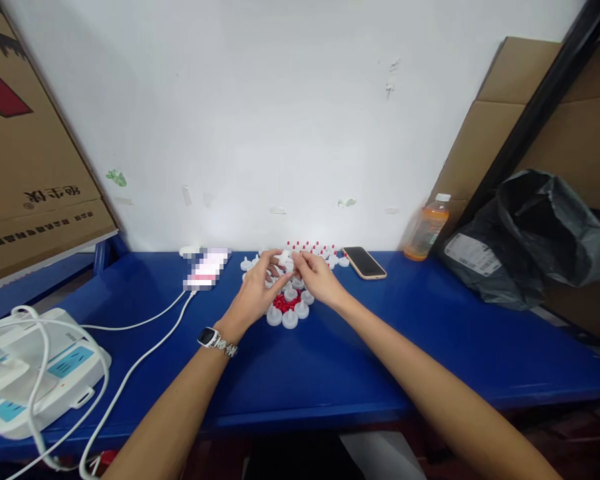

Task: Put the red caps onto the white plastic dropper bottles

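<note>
Both hands meet over the blue table (330, 360). The left hand (257, 288), watch (210, 337) on its wrist, and the right hand (317, 277) pinch their fingertips together on a small white cap (286, 257). Below them lie more white caps (290, 319) around a heap of red pieces (283, 303). A phone (364, 262) sits just right, a bottle (427, 227) beyond.

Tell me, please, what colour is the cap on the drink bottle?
The cap on the bottle is white, in the head view.
</note>
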Tool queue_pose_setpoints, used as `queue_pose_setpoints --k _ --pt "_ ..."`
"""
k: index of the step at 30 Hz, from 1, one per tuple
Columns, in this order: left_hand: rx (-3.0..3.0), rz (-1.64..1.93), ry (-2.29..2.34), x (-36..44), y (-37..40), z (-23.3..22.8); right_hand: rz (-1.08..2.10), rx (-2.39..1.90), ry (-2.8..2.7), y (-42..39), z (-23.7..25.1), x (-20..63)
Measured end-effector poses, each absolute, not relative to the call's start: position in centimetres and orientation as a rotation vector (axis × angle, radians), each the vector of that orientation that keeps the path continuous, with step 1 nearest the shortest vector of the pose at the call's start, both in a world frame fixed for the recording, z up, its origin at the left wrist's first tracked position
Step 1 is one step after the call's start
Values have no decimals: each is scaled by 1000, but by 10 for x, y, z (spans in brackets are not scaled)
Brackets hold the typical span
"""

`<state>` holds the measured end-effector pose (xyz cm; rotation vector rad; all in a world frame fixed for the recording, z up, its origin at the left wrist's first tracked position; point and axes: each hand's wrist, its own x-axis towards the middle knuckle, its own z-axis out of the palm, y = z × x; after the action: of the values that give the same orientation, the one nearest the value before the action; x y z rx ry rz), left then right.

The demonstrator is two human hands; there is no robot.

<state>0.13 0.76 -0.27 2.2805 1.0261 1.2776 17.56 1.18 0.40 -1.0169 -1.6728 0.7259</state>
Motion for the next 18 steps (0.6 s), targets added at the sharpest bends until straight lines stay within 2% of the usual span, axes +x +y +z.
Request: queue_pose_setpoints --k 7,12,15,18 --pt "2369 1211 883 -3 5 6 875 -1005 -1729 5 6 183" --pt "2339 1301 919 -1 3 5 860 -929 -1704 5 1 176" --pt "2365 1298 880 3 -1 5 967 -901 -1625 5 1 170" --pt "2214 1325 879 5 0 5 889 -920 -1629 2 6 169"
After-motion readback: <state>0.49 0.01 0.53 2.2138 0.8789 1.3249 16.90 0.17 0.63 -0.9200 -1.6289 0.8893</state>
